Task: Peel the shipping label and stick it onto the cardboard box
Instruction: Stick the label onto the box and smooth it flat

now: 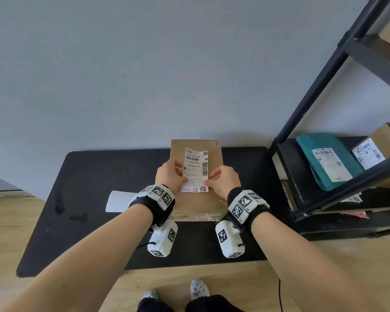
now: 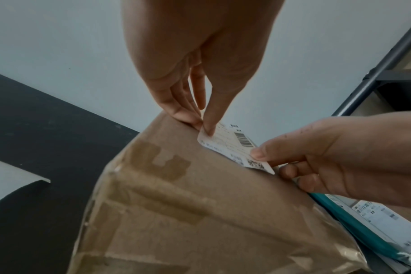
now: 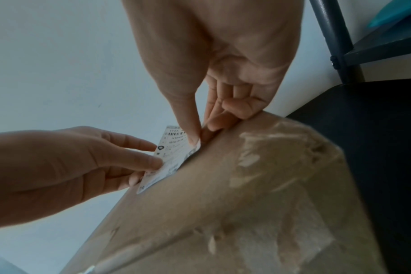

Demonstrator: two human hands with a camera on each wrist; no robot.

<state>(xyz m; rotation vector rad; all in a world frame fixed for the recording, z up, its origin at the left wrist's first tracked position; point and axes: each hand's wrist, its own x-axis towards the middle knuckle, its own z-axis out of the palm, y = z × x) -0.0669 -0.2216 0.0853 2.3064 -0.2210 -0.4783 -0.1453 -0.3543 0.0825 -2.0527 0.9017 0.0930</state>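
Note:
A brown cardboard box (image 1: 196,206) with old tape marks stands on the black table (image 1: 95,176). Over its top lies a white shipping label (image 1: 195,170) with barcodes, its near end lifted off the cardboard. My left hand (image 1: 169,174) pinches the label's left edge between thumb and fingers, as the left wrist view shows (image 2: 204,128). My right hand (image 1: 223,180) pinches the label's right edge (image 3: 195,142). In the wrist views the label (image 2: 235,148) (image 3: 171,159) hangs just above the box (image 2: 200,213) (image 3: 246,204), with the far end nearer the surface.
A white backing sheet (image 1: 118,200) lies on the table left of the box. At the right stands a black metal rack (image 1: 324,109) holding a teal parcel (image 1: 324,161) and a labelled cardboard box (image 1: 378,147). A grey wall is behind the table.

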